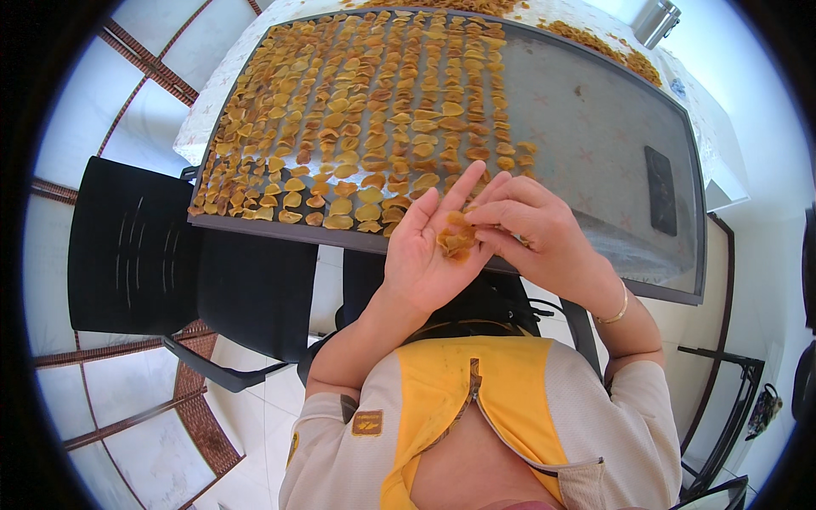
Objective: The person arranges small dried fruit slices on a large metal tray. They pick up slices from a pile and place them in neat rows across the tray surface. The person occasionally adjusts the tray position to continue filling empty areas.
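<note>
My left hand [417, 261] is palm up above the near edge of a large framed mesh screen [593, 146]. On the palm lies a small heap of thin amber dried slices [456, 243]. The fingers of my right hand [548, 223] meet over that heap and pinch at a slice, whose outline is partly hidden by the fingertips. Rows of similar slices [376, 105] cover the left and middle of the screen. The shortest row ends just beyond my hands.
A dark smartphone [661, 191] rests on the screen's right side. Loose slices [599, 48] are heaped along the far side of the patterned tablecloth [197, 127], near a metal canister [656, 24]. A black chair [134, 248] stands at the left.
</note>
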Available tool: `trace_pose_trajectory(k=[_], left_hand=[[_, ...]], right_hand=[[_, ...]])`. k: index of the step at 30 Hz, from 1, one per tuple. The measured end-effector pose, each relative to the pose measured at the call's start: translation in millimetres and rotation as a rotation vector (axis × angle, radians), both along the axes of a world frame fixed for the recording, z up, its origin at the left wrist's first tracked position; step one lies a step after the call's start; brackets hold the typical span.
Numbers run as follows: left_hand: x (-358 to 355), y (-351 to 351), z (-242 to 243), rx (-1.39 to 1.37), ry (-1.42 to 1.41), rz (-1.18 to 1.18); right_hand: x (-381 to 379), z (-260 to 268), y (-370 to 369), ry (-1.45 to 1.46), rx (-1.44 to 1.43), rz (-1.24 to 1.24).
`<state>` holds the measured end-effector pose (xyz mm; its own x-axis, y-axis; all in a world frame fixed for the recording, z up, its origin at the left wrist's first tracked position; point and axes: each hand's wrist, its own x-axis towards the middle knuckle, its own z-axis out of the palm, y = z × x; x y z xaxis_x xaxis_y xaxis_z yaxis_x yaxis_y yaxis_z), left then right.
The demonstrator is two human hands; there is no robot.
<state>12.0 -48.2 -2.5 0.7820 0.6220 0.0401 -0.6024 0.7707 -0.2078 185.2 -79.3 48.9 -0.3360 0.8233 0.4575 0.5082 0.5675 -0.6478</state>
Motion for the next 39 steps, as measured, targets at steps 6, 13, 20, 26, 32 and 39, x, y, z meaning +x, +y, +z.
trace_pose_trajectory(k=[6, 13, 20, 26, 32, 39], left_hand=[[0.9, -0.1, 5.1, 0.035, 0.125, 0.036], [2.8, -1.4, 3.5, 0.015, 0.168, 0.012], [0.7, 1.7, -5.4, -0.052, 0.087, 0.022], [4.7, 0.9, 0.5, 0.071, 0.182, 0.09], [5.6, 0.5, -0.2, 0.028, 0.168, 0.083], [5.8, 1.0, -0.5, 0.046, 0.165, 0.075]], right_hand=[[-5.8, -8.4, -4.6, -0.015, 0.03, 0.006], [-10.6, -17.1, 1.5, -0.017, 0.067, -0.023], [-9.1, -13.5, 2.6, 0.008, 0.003, -0.097], [-13.6, -13.0, -10.3, -0.04, 0.048, 0.02], [-12.1, -15.3, -11.6, -0.079, 0.034, 0.018], [-9.0, -16.2, -8.6, -0.02, 0.029, -0.004]])
